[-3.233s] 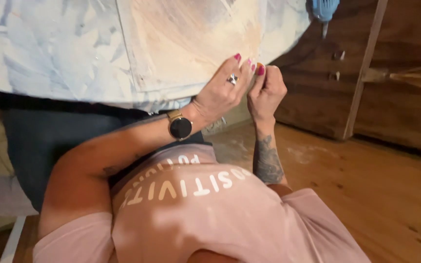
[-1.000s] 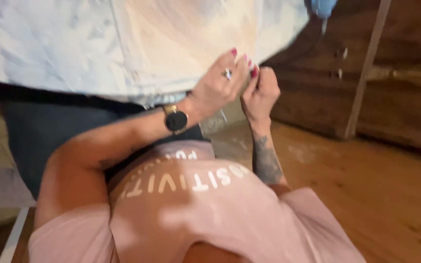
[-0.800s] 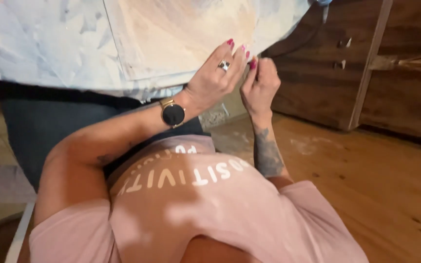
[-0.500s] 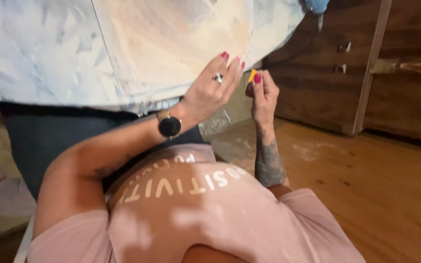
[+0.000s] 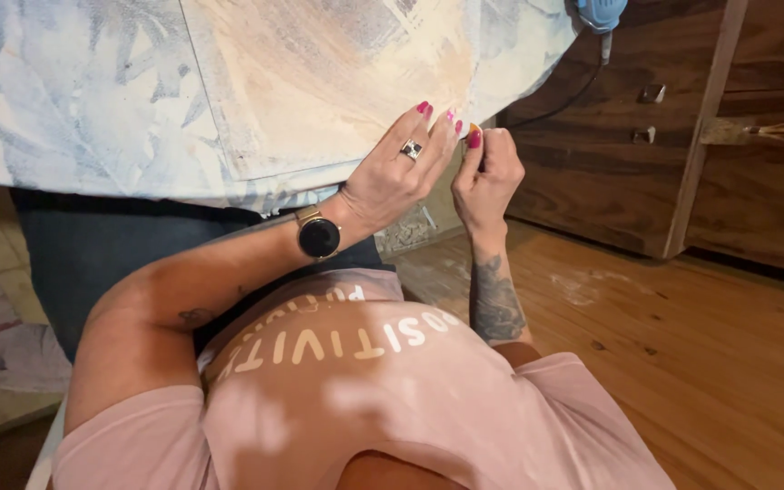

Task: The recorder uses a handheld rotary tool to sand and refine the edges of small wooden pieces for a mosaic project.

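Nearest me, at the bottom of the frame, is my pink shirt point(image 5: 365, 399); above it my left forearm with the watch point(image 5: 318, 238) crosses toward the centre. My left hand point(image 5: 396, 172) lies open, fingers spread flat on the edge of the painted sheet point(image 5: 319, 82) on the desk point(image 5: 74, 100). Just right of it my right hand point(image 5: 485, 168) is pinched narrow on a small orange bit point(image 5: 471, 130) at that edge; I think it is a tack or tab, but it is too small to tell. If that pinch slips, the bit could drop to the wooden floor point(image 5: 682, 354), or the sheet could tear or shift under my palm. Farther off, upper right, a blue tool point(image 5: 599, 13) hangs over the desk rim, before a wooden cabinet point(image 5: 773, 163). I see no containers.
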